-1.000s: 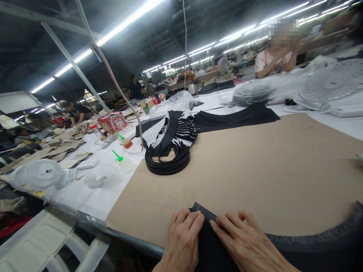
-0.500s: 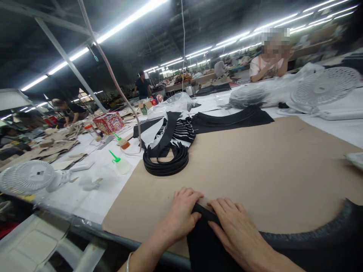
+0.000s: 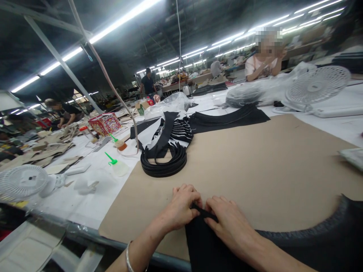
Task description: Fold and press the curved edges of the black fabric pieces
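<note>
A black fabric panel [image 3: 202,245] with a curved edge lies at the front of a brown board [image 3: 255,170]. My left hand [image 3: 185,206] pinches the panel's upper left corner between thumb and fingers. Close beside it, my right hand [image 3: 224,215] grips the same edge, where a narrow folded strip shows between the two hands. To the right, a grey, rough-looking band runs along the panel's curve. Beyond my hands, a coil of black strips [image 3: 163,166] rests on the board, next to black and white striped pieces [image 3: 181,130].
Stacked black panels [image 3: 227,120] lie at the board's far edge. White fans stand at left [image 3: 25,179] and right [image 3: 317,85]. Two green-tipped bottles [image 3: 117,166] and a red patterned box [image 3: 104,124] sit on the white table. A cable [image 3: 113,87] hangs down. Several people work farther back.
Both hands stay on the panel's corner; their fingers have curled in tighter, and the edge between them looks narrower and more folded. The whole view has shifted slightly.
</note>
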Available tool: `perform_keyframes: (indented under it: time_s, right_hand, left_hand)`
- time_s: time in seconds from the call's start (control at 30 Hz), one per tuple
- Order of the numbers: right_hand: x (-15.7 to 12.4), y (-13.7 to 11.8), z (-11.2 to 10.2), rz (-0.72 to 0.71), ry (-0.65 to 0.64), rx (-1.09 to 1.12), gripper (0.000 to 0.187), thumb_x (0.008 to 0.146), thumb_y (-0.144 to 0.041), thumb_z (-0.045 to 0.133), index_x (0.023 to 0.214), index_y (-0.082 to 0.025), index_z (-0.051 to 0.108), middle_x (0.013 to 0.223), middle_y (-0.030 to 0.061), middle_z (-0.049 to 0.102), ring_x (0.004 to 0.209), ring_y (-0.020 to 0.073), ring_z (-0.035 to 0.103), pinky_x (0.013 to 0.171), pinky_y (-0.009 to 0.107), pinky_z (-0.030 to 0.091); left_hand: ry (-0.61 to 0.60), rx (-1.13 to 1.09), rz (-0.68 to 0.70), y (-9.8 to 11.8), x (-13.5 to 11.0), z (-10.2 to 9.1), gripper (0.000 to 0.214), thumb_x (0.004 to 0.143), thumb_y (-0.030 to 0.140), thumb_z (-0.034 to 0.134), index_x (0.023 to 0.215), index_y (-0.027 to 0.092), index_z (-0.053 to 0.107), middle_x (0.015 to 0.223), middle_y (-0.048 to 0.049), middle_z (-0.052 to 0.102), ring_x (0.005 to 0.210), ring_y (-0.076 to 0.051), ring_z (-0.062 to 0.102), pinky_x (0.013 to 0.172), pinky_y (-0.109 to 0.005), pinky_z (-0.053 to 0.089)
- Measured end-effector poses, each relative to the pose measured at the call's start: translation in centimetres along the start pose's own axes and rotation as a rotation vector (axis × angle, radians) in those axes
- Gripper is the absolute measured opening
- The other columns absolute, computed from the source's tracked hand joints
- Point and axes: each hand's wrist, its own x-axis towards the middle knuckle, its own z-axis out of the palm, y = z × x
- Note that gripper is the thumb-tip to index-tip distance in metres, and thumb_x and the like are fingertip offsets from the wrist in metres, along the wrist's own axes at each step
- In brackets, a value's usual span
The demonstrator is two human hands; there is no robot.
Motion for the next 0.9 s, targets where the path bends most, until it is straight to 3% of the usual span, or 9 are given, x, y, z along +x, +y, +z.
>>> perform_keyframes:
  time_s: [0.4, 0.57, 0.73, 0.9]
  right_hand:
    - [-1.4, 1.3, 1.5, -0.167, 0.069, 0.118, 0.02, 0.086, -0.002, 0.051, 0.092, -0.019, 0.06, 0.091, 0.0035, 0.059, 0.088, 0.021, 0.054, 0.082, 0.037, 0.041]
    - [-1.7, 1.7, 2.2, -0.317, 0.206, -0.018, 0.022, 0.087, -0.003, 0.048, 0.095, -0.02, 0.06, 0.088, 0.0035, 0.058, 0.081, 0.0219, 0.051, 0.077, 0.037, 0.038]
    - [-1.9, 1.8, 2.5, -0.464, 0.402, -0.184, 0.024, 0.077, -0.001, 0.055, 0.091, -0.019, 0.061, 0.081, 0.0016, 0.057, 0.073, 0.0194, 0.046, 0.071, 0.033, 0.033]
    - [-1.8, 1.7, 2.6, -0.526, 0.435, -0.316, 0.028, 0.072, 0.0, 0.054, 0.093, -0.017, 0.062, 0.082, 0.0035, 0.058, 0.074, 0.0198, 0.046, 0.073, 0.034, 0.033]
  left_hand:
    - [0.045, -0.008, 0.138, -1.1, -0.6, 0.1, 0.017, 0.08, 0.013, 0.068, 0.086, 0.028, 0.071, 0.093, 0.0039, 0.063, 0.102, -0.016, 0.053, 0.093, -0.036, 0.03]
    - [0.069, 0.038, 0.215, -2.0, -0.9, 0.2, 0.019, 0.084, 0.016, 0.066, 0.092, 0.032, 0.072, 0.101, 0.0023, 0.064, 0.105, -0.016, 0.052, 0.098, -0.038, 0.027]
    - [0.121, 0.254, 0.403, -2.9, -1.5, 0.1, 0.022, 0.091, 0.021, 0.057, 0.104, 0.035, 0.069, 0.11, 0.0002, 0.064, 0.11, -0.018, 0.05, 0.099, -0.042, 0.025]
    - [0.116, 0.386, 0.456, -3.1, -2.1, -0.4, 0.03, 0.089, 0.02, 0.057, 0.113, 0.036, 0.064, 0.116, -0.0003, 0.062, 0.116, -0.02, 0.048, 0.1, -0.042, 0.025]
